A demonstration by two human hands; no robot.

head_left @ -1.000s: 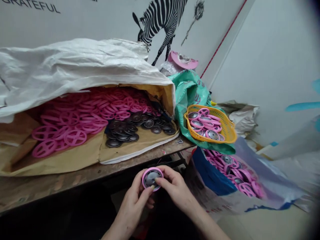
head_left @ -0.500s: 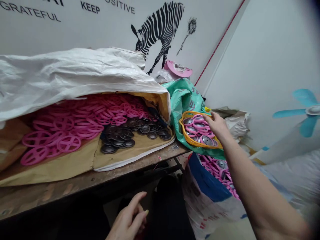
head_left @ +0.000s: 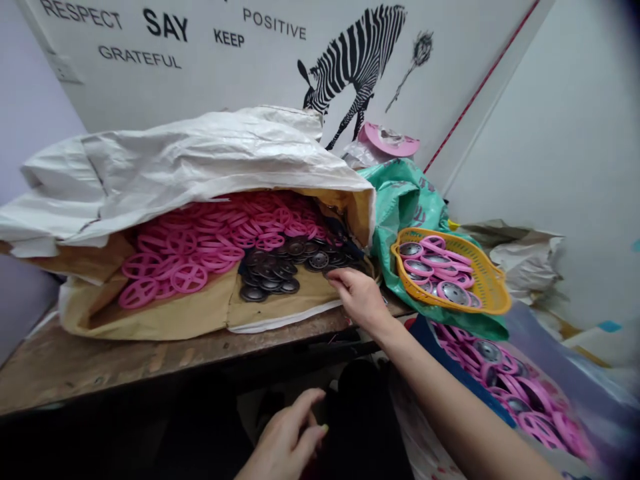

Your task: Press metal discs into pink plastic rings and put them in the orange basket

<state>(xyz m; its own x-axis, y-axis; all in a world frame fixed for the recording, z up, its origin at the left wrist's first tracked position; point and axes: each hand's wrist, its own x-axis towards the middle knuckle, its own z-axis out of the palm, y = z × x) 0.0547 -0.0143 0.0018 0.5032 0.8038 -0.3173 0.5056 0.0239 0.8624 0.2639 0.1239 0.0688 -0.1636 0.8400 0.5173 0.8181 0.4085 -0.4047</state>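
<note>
My right hand (head_left: 356, 295) reaches onto the mouth of a large open sack (head_left: 190, 160) lying on a wooden bench (head_left: 100, 363). Its fingers rest at the edge of a heap of dark metal discs (head_left: 280, 267), and whether they grip one is hidden. Behind the discs lies a big pile of pink plastic spoked wheels (head_left: 200, 240). My left hand (head_left: 287, 443) hovers low below the bench edge, fingers loosely apart and holding nothing.
An orange basket (head_left: 493, 293) with assembled pink-and-metal wheels sits on a green bag (head_left: 405, 200) at the right. Below it an open blue-lined bag (head_left: 500, 373) holds more assembled wheels. A wall with a zebra picture stands behind.
Both hands held one assembled wheel a second ago. The right hand carried it to the orange basket, then swung left to the dark discs. The left hand stayed low, now with nothing in it.
</note>
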